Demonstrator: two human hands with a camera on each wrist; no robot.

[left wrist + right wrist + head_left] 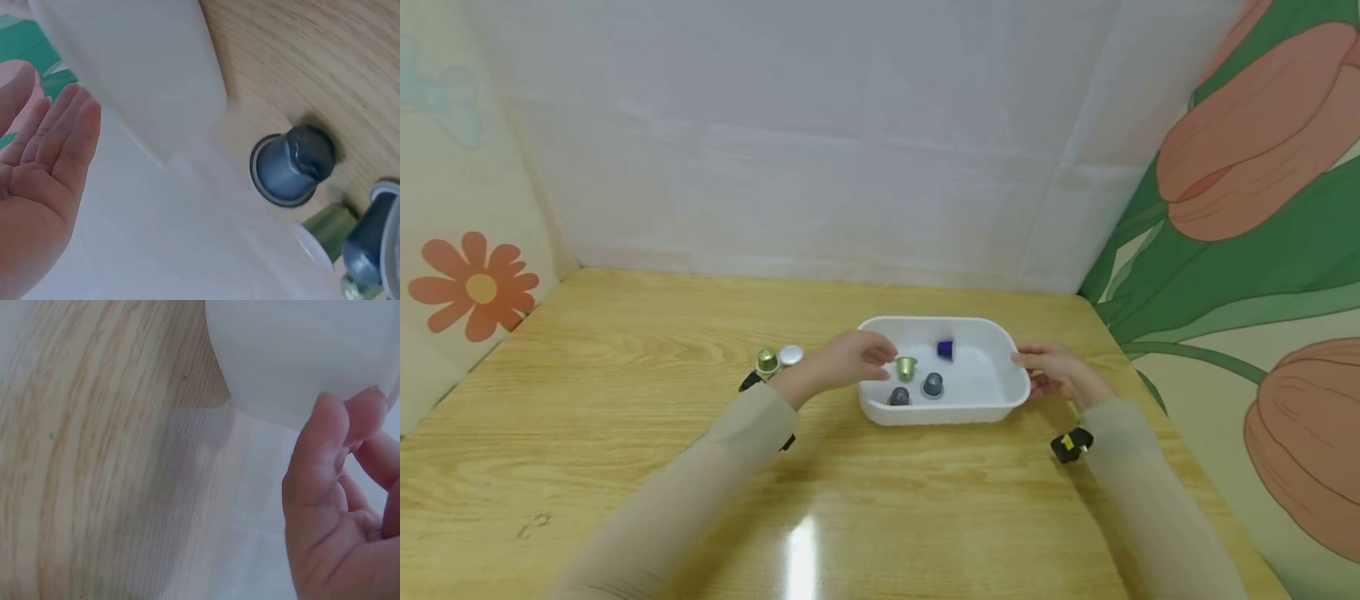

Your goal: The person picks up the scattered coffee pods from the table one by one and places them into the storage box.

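In the head view a white plastic tub [940, 414] holds several coffee capsules: a light green capsule [906, 367], a dark blue capsule [945, 349] and two grey ones, including a grey capsule [932, 384]. My left hand [850, 358] reaches over the tub's left rim, close beside the light green capsule. Its fingers are loosely bent with nothing between them, and the left wrist view shows the palm bare. At the tub's right end, my right hand [1051, 367] holds the rim, fingertips on its edge and other fingers beneath, against the outer wall.
On the wooden table [880, 508], left of the tub, more capsules lie around the left wrist: a green capsule [767, 361], a capsule with its white lid up [791, 355] and a dark blue-grey capsule [290, 165]. A white sheet [790, 167] hangs behind the table.
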